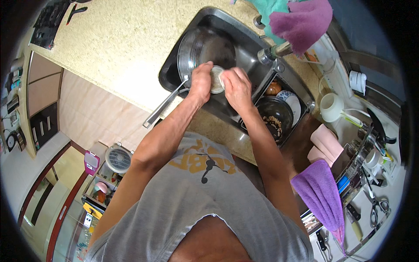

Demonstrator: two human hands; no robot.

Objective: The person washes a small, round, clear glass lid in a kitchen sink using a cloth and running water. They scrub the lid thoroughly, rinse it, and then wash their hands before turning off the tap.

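Above the sink (248, 70), my left hand (200, 83) grips a small round clear container (216, 77), its circular rim facing up at me. The fingers of my right hand (238, 85) are bent at the container's right side, pressing a thin whitish piece (223, 80) against the rim; I cannot tell whether it is a cloth or a pad. A large metal pan (204, 42) lies in the basin just beyond my left hand. Its long metal handle (165, 103) sticks out over the counter edge, beside my left wrist.
In the right basin are a dark bowl (275, 113) with food scraps and blue-patterned plates (296, 108). The faucet (266, 55) stands behind, near hanging purple and green cloths (301, 24). Counter (124, 42) extends left. Knives (353, 213) and scissors (376, 209) hang at the lower right.
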